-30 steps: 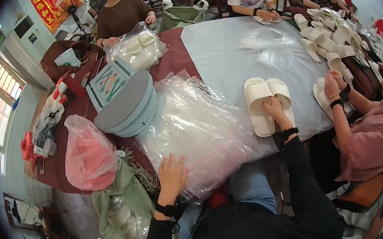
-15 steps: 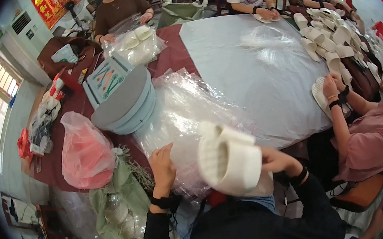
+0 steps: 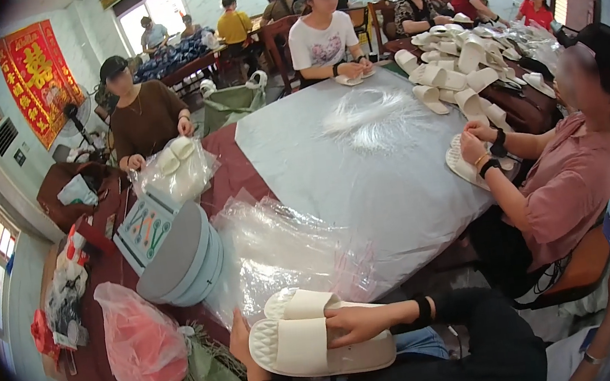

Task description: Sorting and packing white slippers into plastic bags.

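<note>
Head view: the pair of white slippers is stacked together and held low, just off the near edge of the table, right above the person's lap. The right hand lies across the top slipper with fingers together and pressed down on it. The left hand is mostly hidden behind the toe end, so I can't tell what those fingers are doing, though it looks like it props the pair from behind.

My worry is that the two slippers aren't lined up. The back one pokes out past the front one, and with only a flat press on top, one could slide out and drop to the floor. The heap of clear plastic bags sits on the table just beyond the slippers, and it's slippery stuff. Nudge it with the pair and a few bags could spill off the edge, toward the pink bag at the table's left corner.
</note>
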The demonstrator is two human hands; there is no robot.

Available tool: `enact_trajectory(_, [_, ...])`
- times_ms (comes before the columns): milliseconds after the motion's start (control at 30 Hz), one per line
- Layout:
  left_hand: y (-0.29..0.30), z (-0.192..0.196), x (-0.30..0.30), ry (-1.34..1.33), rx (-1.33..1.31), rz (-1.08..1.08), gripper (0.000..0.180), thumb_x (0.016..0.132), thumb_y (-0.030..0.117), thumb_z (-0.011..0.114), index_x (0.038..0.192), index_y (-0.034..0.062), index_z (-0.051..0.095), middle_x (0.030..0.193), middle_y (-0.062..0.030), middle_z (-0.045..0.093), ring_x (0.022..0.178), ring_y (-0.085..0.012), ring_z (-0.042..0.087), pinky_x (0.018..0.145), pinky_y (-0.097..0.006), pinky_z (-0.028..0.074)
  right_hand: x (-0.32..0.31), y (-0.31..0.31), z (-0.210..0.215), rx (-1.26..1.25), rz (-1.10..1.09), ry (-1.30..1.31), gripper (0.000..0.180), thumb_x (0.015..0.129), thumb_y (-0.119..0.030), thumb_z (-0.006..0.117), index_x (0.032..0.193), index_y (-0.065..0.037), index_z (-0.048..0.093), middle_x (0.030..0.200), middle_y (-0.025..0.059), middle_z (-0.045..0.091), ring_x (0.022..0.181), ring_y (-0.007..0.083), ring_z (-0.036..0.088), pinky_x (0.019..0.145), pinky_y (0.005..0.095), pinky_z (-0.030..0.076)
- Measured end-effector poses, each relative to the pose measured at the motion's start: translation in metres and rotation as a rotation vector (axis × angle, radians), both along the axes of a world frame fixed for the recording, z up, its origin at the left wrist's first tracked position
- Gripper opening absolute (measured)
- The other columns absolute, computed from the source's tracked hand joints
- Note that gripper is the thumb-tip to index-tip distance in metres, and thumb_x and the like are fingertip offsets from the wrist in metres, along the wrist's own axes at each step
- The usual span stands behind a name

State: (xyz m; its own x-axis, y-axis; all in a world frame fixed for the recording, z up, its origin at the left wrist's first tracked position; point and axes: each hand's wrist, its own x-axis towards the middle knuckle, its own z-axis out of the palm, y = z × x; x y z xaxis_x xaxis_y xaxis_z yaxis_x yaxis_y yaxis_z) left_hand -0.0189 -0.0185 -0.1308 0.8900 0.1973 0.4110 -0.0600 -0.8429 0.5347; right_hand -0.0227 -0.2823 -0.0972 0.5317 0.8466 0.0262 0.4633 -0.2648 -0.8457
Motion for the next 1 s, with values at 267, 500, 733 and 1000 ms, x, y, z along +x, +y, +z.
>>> enact_trajectory(267, [0.015,-0.030,0.002,-0.460,0.136,-0.181,0.041,0.082,0.017,0.060,0.117,-0.0030,0.054,0.111,-0.0202,0.060,0.098,-0.0324,0.060,0.083,-0.037,0.048,-0.013,0.014,0.016,0.039,-0.095,-0.340,0.033,0.083,-0.025,0.059,0.096,0.004,0.054,0.094,0.0188,0.047,0.089,0.0351,0.051,0.078,0.0416,0.043])
enact_trajectory(500, [0.002,-0.016,-0.004,-0.328,-0.075,-0.147,0.042,0.077,0.017,0.063,0.114,-0.0024,0.056,0.114,-0.0197,0.059,0.102,-0.0336,0.057,0.087,-0.038,0.046,-0.001,0.014,0.001,-0.058,-0.146,-0.297,0.029,0.082,-0.021,0.057,0.103,-0.002,0.055,0.098,0.0174,0.051,0.095,0.0346,0.051,0.084,0.0410,0.043])
enact_trajectory(733, [-0.005,-0.004,-0.002,-0.248,0.065,-0.015,0.035,0.083,0.015,0.057,0.113,-0.0022,0.057,0.112,-0.0188,0.060,0.101,-0.0335,0.058,0.086,-0.037,0.046,0.004,0.013,-0.008,-0.061,-0.358,-0.462,0.024,0.078,-0.020,0.058,0.095,-0.003,0.059,0.096,0.0167,0.053,0.096,0.0351,0.052,0.087,0.0427,0.044])
enact_trajectory(1000, [-0.015,-0.010,0.005,-0.119,-0.001,0.019,0.027,0.091,0.013,0.049,0.111,-0.0016,0.059,0.111,-0.0189,0.060,0.100,-0.0334,0.058,0.086,-0.038,0.045,-0.001,0.048,-0.013,-0.137,-0.581,-0.635,0.022,0.075,-0.020,0.060,0.083,0.000,0.062,0.091,0.0180,0.054,0.093,0.0339,0.055,0.085,0.0412,0.044])
